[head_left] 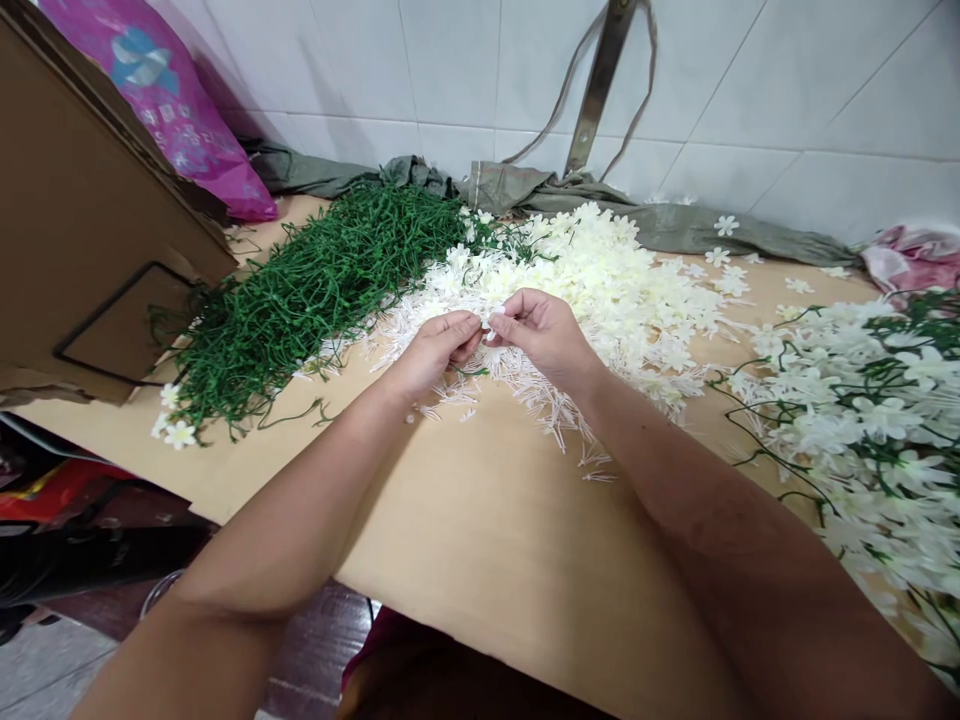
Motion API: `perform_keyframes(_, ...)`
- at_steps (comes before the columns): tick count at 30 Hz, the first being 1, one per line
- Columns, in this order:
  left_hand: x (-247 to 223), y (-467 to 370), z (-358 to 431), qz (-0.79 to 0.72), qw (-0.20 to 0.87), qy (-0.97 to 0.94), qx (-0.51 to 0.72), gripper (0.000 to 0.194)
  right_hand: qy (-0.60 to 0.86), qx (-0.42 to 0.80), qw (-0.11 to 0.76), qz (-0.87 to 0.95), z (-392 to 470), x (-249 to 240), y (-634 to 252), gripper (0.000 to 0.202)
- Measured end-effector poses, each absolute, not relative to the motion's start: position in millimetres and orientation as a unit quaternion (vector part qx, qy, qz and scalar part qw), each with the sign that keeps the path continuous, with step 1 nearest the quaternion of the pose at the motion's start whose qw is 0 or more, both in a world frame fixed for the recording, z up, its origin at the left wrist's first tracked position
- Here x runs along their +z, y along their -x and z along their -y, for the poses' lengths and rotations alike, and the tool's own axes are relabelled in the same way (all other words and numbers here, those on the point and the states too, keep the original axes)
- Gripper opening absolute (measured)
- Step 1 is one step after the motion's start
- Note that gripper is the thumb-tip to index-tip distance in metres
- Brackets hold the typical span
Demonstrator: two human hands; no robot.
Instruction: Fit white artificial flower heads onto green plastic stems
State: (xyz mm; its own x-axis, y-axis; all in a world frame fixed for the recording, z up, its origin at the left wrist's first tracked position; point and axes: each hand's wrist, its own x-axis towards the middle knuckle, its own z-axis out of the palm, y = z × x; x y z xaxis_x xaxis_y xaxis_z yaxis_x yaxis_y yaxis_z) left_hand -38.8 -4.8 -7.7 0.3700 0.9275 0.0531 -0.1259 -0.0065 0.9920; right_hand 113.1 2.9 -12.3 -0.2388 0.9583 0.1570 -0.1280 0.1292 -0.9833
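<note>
Close together over the front of the white heap, my left hand and my right hand almost meet at the fingertips. A small white artificial flower is pinched between the thumb and fingers of my right hand. My left hand is closed at its tips; what it pinches is mostly hidden, though a green bit of stem shows just below it. Behind and around both hands lies a pile of loose white artificial flowers, with thin white stamen pieces along its front.
Left of the hands is a heap of green plastic stems. Flowers joined to stems lie at the right. A cardboard box and purple bag stand at the left. Grey cloth runs along the tiled wall.
</note>
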Motion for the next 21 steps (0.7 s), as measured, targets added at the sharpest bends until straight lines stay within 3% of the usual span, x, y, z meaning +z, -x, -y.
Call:
perform_keyframes(7, -12, 39, 6, -0.359, 0.609, -0.569, 0.421, 0.034, 0.350, 0.570, 0.477, 0.570, -2, -12, -114, 0.044)
perform_keyframes(11, -17, 39, 5, -0.422, 0.553, -0.617, 0.368, 0.032, 0.381, 0.534, 0.480, 0.582, -5, -19, -115, 0.044)
perform_keyframes(17, 7, 63, 19, -0.535, 0.168, -0.771, 0.300, 0.013, 0.408, 0.502, 0.495, 0.580, -7, -25, -115, 0.036)
perform_keyframes(21, 16, 135, 48, -0.626, 0.003, -0.665, 0.408, 0.014, 0.414, 0.500, 0.485, 0.586, -5, -24, -114, 0.032)
